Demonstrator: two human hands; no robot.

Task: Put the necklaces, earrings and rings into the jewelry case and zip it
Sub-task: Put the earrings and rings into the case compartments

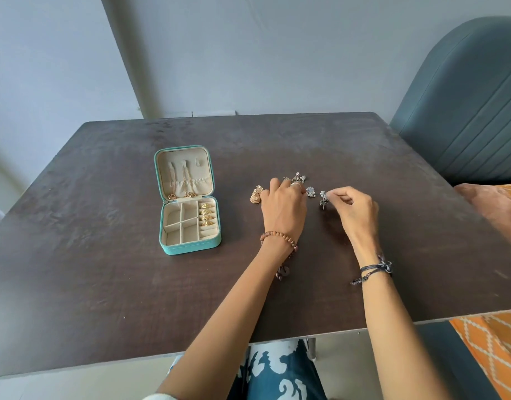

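Note:
A teal jewelry case (189, 249) lies open on the dark table (104, 284). Gold necklaces (185, 183) hang in its lid, and several gold rings (207, 214) fill the right-hand slots. My left hand (283, 206) rests palm down over a cluster of earrings: gold shell-shaped earrings (255, 195) show at its left, silver earrings (298, 177) beyond its fingers. A silver stud earring (310, 192) lies between my hands. My right hand (353, 209) pinches a silver beaded earring (323, 197) by its top, lifting it just off the table.
A grey-green padded chair (465, 111) stands at the table's far right. Orange patterned cloth (493, 350) lies at the right edge. The wall runs close behind the table's far edge. The case's other compartments (180, 226) look bare.

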